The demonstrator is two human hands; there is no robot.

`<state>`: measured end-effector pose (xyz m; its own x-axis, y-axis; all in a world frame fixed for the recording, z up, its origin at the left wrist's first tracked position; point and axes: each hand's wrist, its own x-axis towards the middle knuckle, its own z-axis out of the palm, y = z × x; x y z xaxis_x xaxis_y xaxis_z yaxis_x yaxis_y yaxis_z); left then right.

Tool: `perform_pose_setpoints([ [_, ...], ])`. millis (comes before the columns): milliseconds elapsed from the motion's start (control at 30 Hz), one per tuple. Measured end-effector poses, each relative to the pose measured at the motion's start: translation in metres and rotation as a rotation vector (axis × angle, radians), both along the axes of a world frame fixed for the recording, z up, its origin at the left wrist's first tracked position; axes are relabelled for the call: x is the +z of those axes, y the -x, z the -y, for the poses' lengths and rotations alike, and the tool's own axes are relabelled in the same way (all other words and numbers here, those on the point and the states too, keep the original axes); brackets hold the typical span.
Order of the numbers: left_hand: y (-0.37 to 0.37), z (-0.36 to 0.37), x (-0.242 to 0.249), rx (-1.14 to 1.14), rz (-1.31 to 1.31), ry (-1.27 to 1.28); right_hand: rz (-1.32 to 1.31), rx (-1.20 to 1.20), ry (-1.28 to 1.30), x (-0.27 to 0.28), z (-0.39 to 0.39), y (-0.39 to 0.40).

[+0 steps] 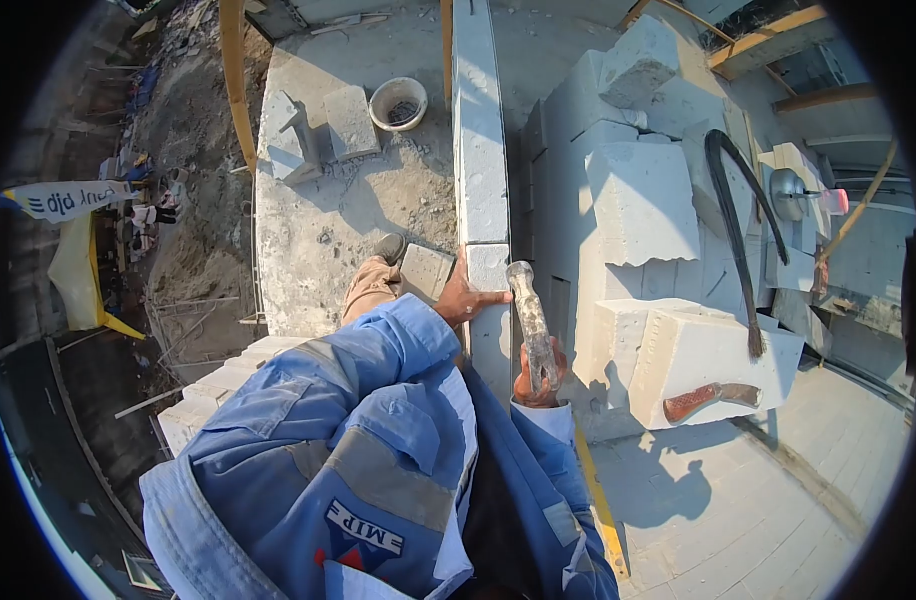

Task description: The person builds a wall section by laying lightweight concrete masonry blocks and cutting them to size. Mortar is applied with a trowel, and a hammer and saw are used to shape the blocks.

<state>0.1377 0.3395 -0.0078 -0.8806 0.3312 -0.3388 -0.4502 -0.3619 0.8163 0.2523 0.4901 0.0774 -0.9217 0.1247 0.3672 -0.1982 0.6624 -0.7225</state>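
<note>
A long, narrow wall of pale blocks (481,150) runs up the middle of the head view. My left hand (468,297) rests on its top, thumb and fingers spread apart, near a joint between two blocks. To the right of the wall my right hand (540,373) is closed around the handle of a worn, mortar-stained hammer (531,318). The hammer's head is at the upper end, beside the wall's right edge and close to my left thumb.
Stacked white blocks (643,200) stand to the right, with a black hose-like brush (730,205) and a red-brown handled tool (713,400) on them. A bucket (399,104) and loose blocks (352,122) lie on the left floor, beside an edge with a drop.
</note>
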Motion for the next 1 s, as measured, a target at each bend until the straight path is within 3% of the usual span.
perform_pose_setpoints([
  [67,0.001,0.001,-0.005,0.002,-0.008,-0.044,0.245,-0.048,0.165,-0.009,0.008,0.010],
  [100,0.000,0.002,-0.008,-0.021,-0.020,-0.007,0.547,-0.111,0.003,-0.019,0.009,0.014],
  [200,0.008,0.006,-0.012,-0.076,-0.103,0.065,0.623,-0.096,0.049,-0.022,0.009,0.023],
  [267,0.003,0.006,-0.009,-0.054,-0.072,0.106,0.641,-0.102,0.063,-0.008,0.012,0.014],
  [300,0.007,0.006,0.015,-0.086,-0.131,0.221,0.592,-0.108,0.175,0.000,0.010,0.013],
  [367,0.003,0.005,0.005,-0.070,-0.086,0.161,0.452,-0.071,0.364,0.011,0.006,0.009],
  [400,0.003,0.005,-0.001,-0.068,-0.052,0.100,0.453,-0.073,0.367,0.008,0.007,0.005],
  [467,0.006,0.005,-0.004,-0.084,-0.106,0.124,0.118,-0.100,0.302,-0.008,0.005,-0.006],
  [533,0.006,0.006,0.003,-0.093,-0.107,0.151,0.113,-0.112,0.236,-0.026,0.003,-0.004],
  [600,0.004,0.010,-0.013,-0.096,-0.110,0.143,0.740,-0.033,-0.129,-0.018,0.003,0.021],
  [667,0.000,0.006,-0.023,-0.090,-0.119,0.130,0.655,-0.084,-0.106,-0.020,0.007,0.021],
  [733,0.000,0.007,-0.024,-0.015,-0.195,0.296,0.703,-0.061,0.103,0.000,0.013,0.024],
  [867,0.002,0.007,0.004,-0.017,-0.026,0.183,0.508,-0.070,0.234,0.000,0.017,0.010],
  [933,0.001,0.008,-0.017,-0.049,-0.131,0.147,0.583,-0.109,-0.033,-0.022,0.016,0.008],
  [967,0.003,0.009,-0.024,-0.104,-0.171,0.257,0.768,-0.115,-0.127,-0.017,0.018,0.020],
  [1000,0.003,0.010,-0.031,-0.161,-0.215,0.369,0.765,-0.138,-0.117,-0.010,0.021,0.018],
])
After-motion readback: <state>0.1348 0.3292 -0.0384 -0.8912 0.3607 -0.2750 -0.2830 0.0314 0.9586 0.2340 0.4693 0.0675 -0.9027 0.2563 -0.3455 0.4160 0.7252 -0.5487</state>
